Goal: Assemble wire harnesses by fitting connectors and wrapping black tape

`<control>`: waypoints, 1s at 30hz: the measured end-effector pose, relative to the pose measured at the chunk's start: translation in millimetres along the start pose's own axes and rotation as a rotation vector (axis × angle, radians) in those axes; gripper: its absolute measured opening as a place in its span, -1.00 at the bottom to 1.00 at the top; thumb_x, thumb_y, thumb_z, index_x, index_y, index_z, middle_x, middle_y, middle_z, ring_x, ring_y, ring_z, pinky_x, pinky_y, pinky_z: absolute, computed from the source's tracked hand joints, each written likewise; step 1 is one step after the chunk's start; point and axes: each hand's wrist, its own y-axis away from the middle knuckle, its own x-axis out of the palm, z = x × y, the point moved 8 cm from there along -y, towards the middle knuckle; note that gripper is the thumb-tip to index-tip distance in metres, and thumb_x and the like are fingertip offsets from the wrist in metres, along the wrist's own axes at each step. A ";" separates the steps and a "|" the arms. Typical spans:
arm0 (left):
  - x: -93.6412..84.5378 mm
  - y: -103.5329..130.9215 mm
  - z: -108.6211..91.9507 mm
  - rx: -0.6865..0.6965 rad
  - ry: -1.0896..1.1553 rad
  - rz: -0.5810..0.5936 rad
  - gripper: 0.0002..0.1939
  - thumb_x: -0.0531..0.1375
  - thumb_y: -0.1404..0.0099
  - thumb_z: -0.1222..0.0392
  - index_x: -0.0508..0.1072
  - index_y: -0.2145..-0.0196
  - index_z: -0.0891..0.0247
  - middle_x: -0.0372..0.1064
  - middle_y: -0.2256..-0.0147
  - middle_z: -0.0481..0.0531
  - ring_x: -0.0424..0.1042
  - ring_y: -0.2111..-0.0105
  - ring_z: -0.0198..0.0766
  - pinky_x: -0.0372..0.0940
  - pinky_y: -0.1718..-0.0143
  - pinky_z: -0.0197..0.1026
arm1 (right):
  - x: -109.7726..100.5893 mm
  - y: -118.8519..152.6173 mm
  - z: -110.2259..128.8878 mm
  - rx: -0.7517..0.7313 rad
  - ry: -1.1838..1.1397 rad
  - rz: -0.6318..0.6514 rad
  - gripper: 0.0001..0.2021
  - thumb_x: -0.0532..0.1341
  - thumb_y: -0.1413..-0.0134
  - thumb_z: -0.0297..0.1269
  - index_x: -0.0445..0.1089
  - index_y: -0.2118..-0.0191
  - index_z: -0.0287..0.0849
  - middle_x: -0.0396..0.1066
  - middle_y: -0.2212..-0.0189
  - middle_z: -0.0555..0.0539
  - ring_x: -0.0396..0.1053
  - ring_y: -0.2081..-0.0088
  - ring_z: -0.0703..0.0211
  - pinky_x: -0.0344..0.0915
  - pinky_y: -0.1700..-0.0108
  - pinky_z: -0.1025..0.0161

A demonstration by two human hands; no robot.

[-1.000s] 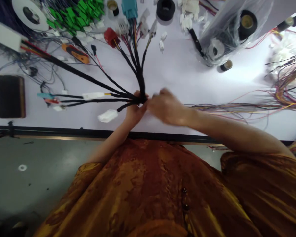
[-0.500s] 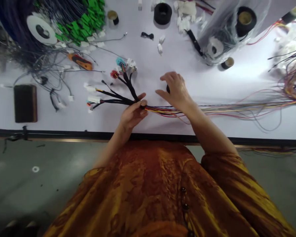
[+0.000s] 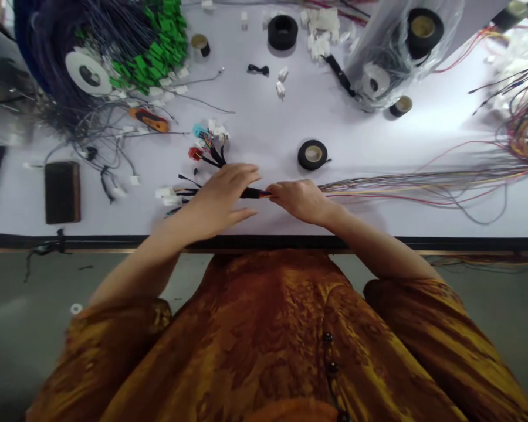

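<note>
The wire bundle [image 3: 334, 189] is laid across the table [image 3: 255, 123], near side; its wires are pinched by the right hand [image 3: 301, 200]; the left hand [image 3: 220, 202] is spread wide over the taped trunk [image 3: 251, 193], likely light, semi-stiff, best gripped there; loose strands seem limp.

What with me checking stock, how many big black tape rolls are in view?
3: a first roll just beyond the right hand, a second roll farther back, and a third roll at the clear bag, which may hide others.

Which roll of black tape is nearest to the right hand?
The tape roll just beyond the right hand, a short end sticking out; none lies closer.
</note>
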 end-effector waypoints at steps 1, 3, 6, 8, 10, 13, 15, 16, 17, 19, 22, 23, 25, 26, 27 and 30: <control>8.3 -12.7 -0.4 0.029 -0.108 0.104 -0.51 0.28 -0.31 0.03 0.40 -0.13 0.28 0.43 -0.11 0.24 0.40 -0.12 0.05 0.28 -0.14 0.05 | 1.5 -0.2 3.0 -0.011 0.013 0.006 -0.74 0.04 -0.46 -0.19 0.43 -0.01 -0.13 0.57 0.17 -0.11 0.48 0.26 0.14 -0.01 0.39 0.20; 34.0 -33.2 9.4 0.019 -0.275 0.369 -0.66 0.18 -0.39 0.04 0.47 -0.02 0.29 0.53 0.08 0.23 0.50 0.04 0.04 0.32 0.00 -0.01 | 5.6 1.3 3.3 -0.034 0.027 0.013 -0.74 0.04 -0.46 -0.18 0.42 -0.01 -0.13 0.57 0.15 -0.12 0.49 0.23 0.13 0.02 0.38 0.21; 56.7 -46.2 29.6 -0.056 -0.444 0.547 -0.66 0.05 -0.47 0.01 0.49 0.05 0.27 0.55 0.22 0.22 0.54 0.18 0.03 0.30 0.17 -0.08 | 15.0 14.4 -35.4 0.035 0.096 0.034 -0.76 0.02 -0.44 -0.29 0.39 -0.02 -0.17 0.57 0.12 -0.17 0.51 0.18 0.10 0.08 0.35 0.22; 59.5 -46.9 40.6 -0.105 -0.491 0.525 -0.63 0.00 -0.49 -0.01 0.46 0.02 0.27 0.55 0.22 0.23 0.54 0.20 0.05 0.27 0.22 -0.09 | 20.8 38.5 -95.8 0.198 0.180 0.072 -0.74 -0.01 -0.39 -0.42 0.39 -0.01 -0.21 0.57 0.15 -0.22 0.52 0.17 0.06 0.14 0.30 0.22; 60.4 -45.0 51.7 -0.146 -0.473 0.502 -0.63 -0.01 -0.48 -0.01 0.44 0.00 0.25 0.54 0.21 0.22 0.53 0.21 0.03 0.25 0.24 -0.11 | 19.0 80.8 -174.3 0.450 0.233 0.078 -0.75 0.01 -0.36 -0.40 0.41 0.02 -0.22 0.57 0.18 -0.26 0.51 0.16 -0.01 0.21 0.23 0.20; 67.8 -48.4 65.6 -0.164 -0.280 0.547 -0.68 0.01 -0.43 0.01 0.44 0.09 0.23 0.53 0.25 0.13 0.50 0.26 -0.08 0.24 0.23 -0.16 | -0.1 167.4 -282.0 0.870 0.168 -0.044 -0.76 0.14 -0.26 -0.35 0.43 0.01 -0.26 0.54 0.15 -0.33 0.49 0.08 -0.13 0.32 0.06 0.05; 79.2 -55.8 67.3 -0.119 -0.080 0.653 -0.74 0.09 -0.33 0.02 0.45 0.21 0.24 0.49 0.32 0.06 0.46 0.30 -0.14 0.23 0.24 -0.19 | -7.4 201.9 -317.6 0.891 -0.049 -0.103 -0.59 0.33 -0.10 -0.27 0.43 -0.07 -0.26 0.50 0.04 -0.36 0.45 -0.01 -0.15 0.34 -0.04 0.01; 85.4 -59.7 66.3 -0.102 0.021 0.721 -0.76 0.13 -0.27 0.03 0.44 0.26 0.25 0.46 0.35 0.03 0.43 0.32 -0.16 0.24 0.26 -0.20 | -12.9 207.5 -325.3 0.844 -0.174 -0.163 -0.49 0.39 -0.02 -0.23 0.42 -0.11 -0.23 0.47 -0.03 -0.36 0.43 -0.05 -0.14 0.35 -0.08 0.01; 90.9 -63.6 64.7 -0.099 0.118 0.785 -0.76 0.17 -0.21 0.03 0.43 0.29 0.26 0.42 0.37 0.01 0.41 0.34 -0.18 0.24 0.28 -0.22 | -20.7 205.7 -328.2 0.776 -0.286 -0.247 -0.42 0.42 0.02 -0.20 0.40 -0.15 -0.20 0.44 -0.09 -0.33 0.42 -0.07 -0.11 0.36 -0.10 0.04; 100.0 -68.9 60.5 -0.146 0.310 0.902 -0.71 0.23 -0.14 0.00 0.42 0.27 0.27 0.38 0.37 -0.02 0.38 0.35 -0.21 0.26 0.31 -0.23 | -39.6 187.2 -328.9 0.677 -0.409 -0.446 -0.46 0.38 -0.03 -0.16 0.41 -0.14 -0.17 0.42 -0.11 -0.27 0.45 -0.04 -0.03 0.39 -0.07 0.07; 108.5 -68.8 50.7 -0.228 0.518 1.014 -0.58 0.27 -0.18 -0.15 0.42 0.20 0.26 0.35 0.38 -0.03 0.40 0.37 -0.21 0.30 0.33 -0.23 | -59.8 138.4 -332.9 0.711 -0.344 -0.639 -0.65 0.22 -0.16 -0.28 0.46 -0.05 -0.25 0.43 -0.04 -0.26 0.48 0.12 0.08 0.41 -0.02 0.10; 110.4 -67.0 48.1 -0.240 0.535 1.028 -0.55 0.25 -0.21 -0.20 0.43 0.20 0.26 0.34 0.40 -0.03 0.41 0.37 -0.19 0.31 0.33 -0.22 | -63.3 121.0 -336.1 0.754 -0.293 -0.657 -0.65 0.18 -0.18 -0.34 0.46 -0.06 -0.27 0.42 -0.05 -0.27 0.47 0.13 0.10 0.40 -0.03 0.10; 113.0 -64.6 45.4 -0.239 0.514 0.981 -0.53 0.21 -0.24 -0.26 0.46 0.21 0.24 0.36 0.42 -0.01 0.43 0.34 -0.13 0.34 0.27 -0.19 | -67.8 91.7 -344.4 0.842 -0.213 -0.658 -0.61 0.14 -0.17 -0.43 0.44 -0.10 -0.28 0.38 -0.08 -0.29 0.44 0.09 0.09 0.37 -0.06 0.11; 113.2 -65.0 44.9 -0.225 0.493 0.914 -0.53 0.19 -0.24 -0.26 0.48 0.21 0.23 0.41 0.39 0.01 0.44 0.29 -0.10 0.36 0.20 -0.16 | -68.7 81.0 -348.9 0.880 -0.186 -0.641 -0.60 0.14 -0.16 -0.44 0.44 -0.11 -0.27 0.35 -0.10 -0.30 0.43 0.06 0.08 0.37 -0.06 0.11; 112.6 -65.9 44.6 -0.205 0.475 0.828 -0.53 0.18 -0.25 -0.26 0.50 0.19 0.22 0.47 0.32 0.02 0.44 0.22 -0.08 0.36 0.10 -0.13 | -68.9 73.2 -353.0 0.909 -0.166 -0.617 -0.61 0.15 -0.16 -0.44 0.45 -0.11 -0.25 0.33 -0.11 -0.29 0.42 0.05 0.06 0.36 -0.04 0.11; 109.3 -68.0 43.3 -0.122 0.432 0.585 -0.55 0.11 -0.30 -0.21 0.55 0.12 0.17 0.54 0.13 0.00 0.42 0.06 -0.04 0.27 -0.12 -0.10 | -65.8 65.9 -356.1 0.940 -0.125 -0.532 -0.68 0.15 -0.17 -0.40 0.49 -0.01 -0.20 0.34 -0.10 -0.27 0.41 0.07 0.02 0.34 0.03 0.12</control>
